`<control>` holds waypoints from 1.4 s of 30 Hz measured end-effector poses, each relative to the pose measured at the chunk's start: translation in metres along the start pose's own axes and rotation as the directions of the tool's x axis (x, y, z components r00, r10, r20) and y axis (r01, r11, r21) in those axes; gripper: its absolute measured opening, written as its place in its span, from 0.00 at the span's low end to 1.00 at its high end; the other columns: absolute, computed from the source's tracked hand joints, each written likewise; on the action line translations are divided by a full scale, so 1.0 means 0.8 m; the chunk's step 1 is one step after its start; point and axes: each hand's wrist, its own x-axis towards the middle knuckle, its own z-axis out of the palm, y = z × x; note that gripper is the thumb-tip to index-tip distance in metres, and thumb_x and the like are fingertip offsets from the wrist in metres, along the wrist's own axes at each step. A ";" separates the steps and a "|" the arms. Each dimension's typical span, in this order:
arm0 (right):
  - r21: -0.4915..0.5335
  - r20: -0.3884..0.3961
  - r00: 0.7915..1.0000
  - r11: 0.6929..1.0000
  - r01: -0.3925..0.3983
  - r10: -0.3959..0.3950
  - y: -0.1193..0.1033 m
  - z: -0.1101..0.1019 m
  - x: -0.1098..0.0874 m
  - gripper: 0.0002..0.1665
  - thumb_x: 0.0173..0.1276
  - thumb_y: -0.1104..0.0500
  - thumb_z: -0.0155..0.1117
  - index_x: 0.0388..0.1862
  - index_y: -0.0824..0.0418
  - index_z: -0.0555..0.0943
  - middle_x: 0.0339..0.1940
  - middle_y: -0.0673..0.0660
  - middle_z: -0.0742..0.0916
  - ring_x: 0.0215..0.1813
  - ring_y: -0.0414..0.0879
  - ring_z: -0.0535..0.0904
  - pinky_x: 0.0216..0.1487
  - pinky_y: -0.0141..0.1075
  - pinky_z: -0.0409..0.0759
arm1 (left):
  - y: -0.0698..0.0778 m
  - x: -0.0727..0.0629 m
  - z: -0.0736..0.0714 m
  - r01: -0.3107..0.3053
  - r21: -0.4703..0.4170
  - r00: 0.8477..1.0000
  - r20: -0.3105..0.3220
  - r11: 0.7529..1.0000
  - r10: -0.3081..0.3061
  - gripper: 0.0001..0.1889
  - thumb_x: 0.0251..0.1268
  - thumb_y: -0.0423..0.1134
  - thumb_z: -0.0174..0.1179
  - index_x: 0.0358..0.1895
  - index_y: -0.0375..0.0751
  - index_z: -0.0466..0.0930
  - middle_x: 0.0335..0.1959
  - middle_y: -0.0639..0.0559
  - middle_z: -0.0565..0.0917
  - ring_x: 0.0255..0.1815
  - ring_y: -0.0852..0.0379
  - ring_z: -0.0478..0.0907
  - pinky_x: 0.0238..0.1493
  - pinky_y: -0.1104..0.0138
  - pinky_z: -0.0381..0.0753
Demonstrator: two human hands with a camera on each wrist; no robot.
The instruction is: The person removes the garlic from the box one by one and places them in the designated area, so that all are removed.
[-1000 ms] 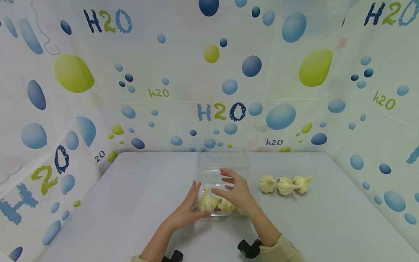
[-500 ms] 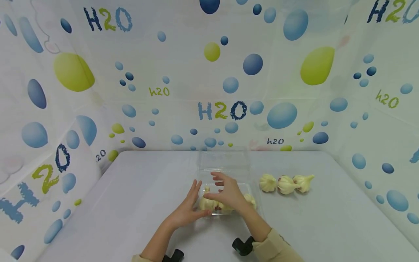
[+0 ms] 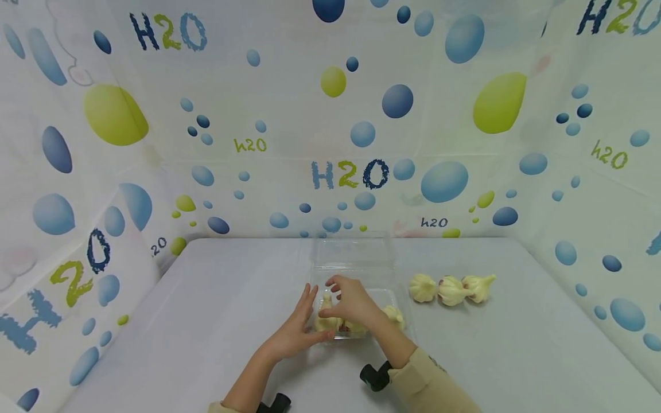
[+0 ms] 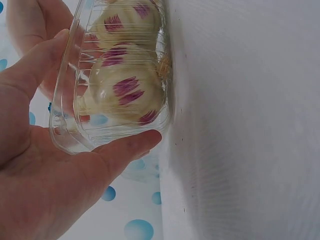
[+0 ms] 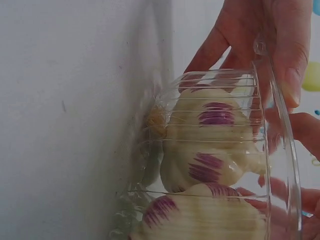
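Right at the near middle of the table (image 3: pixel 206 321) sits a clear plastic clamshell box (image 3: pixel 356 312) with garlic bulbs (image 4: pixel 125 95) packed inside — pale, with purple streaks that show through the ribbed wall. The left hand (image 3: pixel 294 330) lies against the box's left end, fingers nearly straight and the thumb under its lower corner in the left wrist view, so its grip is a flat, steadying press and not a clasp. The right hand (image 3: pixel 351 301) hovers over the top of the tray with fingers bent down toward a bulb; whether the fingertips actually pinch it I cannot tell, since the hand hides the contact. The lid (image 3: pixel 353 252) stands open behind, tilted away. Three loose garlic bulbs (image 3: pixel 451 289) lie in a row on the table just to the right, apart from the box. By the look of it the box is thin and springy — it will likely flex and slide if squeezed mid-wall, so the stiffer rim and corners seem the better places to hold. The bulbs look firm and light, with papery skin that may flake; taking one round its body seems safer than by the stem.
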 end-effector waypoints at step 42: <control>0.031 0.080 0.990 0.993 0.118 -0.120 0.011 -0.012 -0.002 0.23 0.39 0.57 0.79 0.35 0.59 0.79 0.29 0.47 0.80 0.32 0.40 0.75 0.30 0.31 0.76 | 0.001 0.000 -0.001 0.009 -0.032 1.000 0.009 0.999 -0.008 0.52 0.55 0.46 0.65 0.73 0.45 0.34 0.72 0.40 0.28 0.68 0.31 0.44 0.56 0.43 0.64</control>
